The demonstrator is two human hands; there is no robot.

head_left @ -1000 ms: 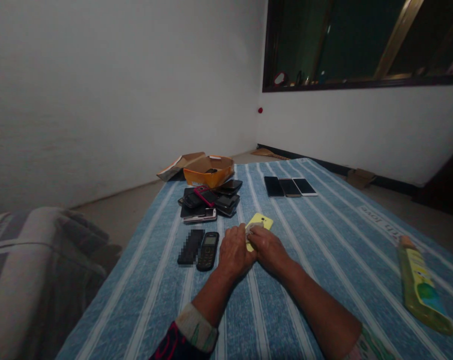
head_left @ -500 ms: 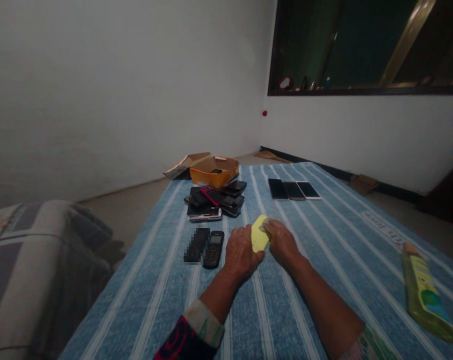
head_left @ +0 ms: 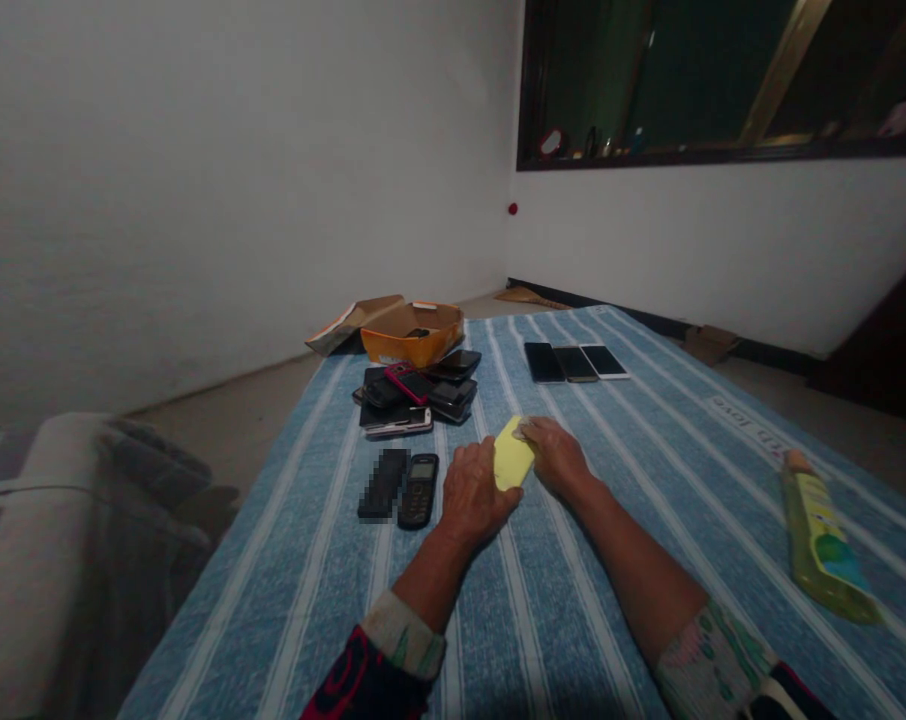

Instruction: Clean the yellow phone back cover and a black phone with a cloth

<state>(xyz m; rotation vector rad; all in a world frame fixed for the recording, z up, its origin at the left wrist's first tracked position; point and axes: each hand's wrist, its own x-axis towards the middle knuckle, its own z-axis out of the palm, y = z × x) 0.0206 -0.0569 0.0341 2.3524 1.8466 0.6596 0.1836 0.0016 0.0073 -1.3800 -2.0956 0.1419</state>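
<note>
My left hand point(head_left: 474, 492) is closed on a flat, plain yellow phone-shaped piece point(head_left: 511, 458), thumb at its lower edge and fingers along its left side. It is tilted above the cloth, and its far face is hidden. At its upper right edge, my right hand point(head_left: 562, 455) has its fingers pressed together over a small greyish thing point(head_left: 523, 430), too unclear to name. Left of my hands a keypad phone point(head_left: 419, 490) lies face up beside a dark, pixelated slab point(head_left: 385, 485). Beyond them is a pile of old phones point(head_left: 415, 395), one with a pink frame.
An open orange cardboard box point(head_left: 404, 347) stands behind the pile. Three smartphones point(head_left: 575, 363) lie in a row at the far right. A yellow-green bottle point(head_left: 824, 545) rests on its side at the right edge of the blue striped cloth point(head_left: 543, 640). Grey fabric point(head_left: 70, 560) is at left.
The view has shifted slightly, so the whole scene sits a little further left and higher. Both hands keep their hold at the yellow piece, with little visible movement between them.
</note>
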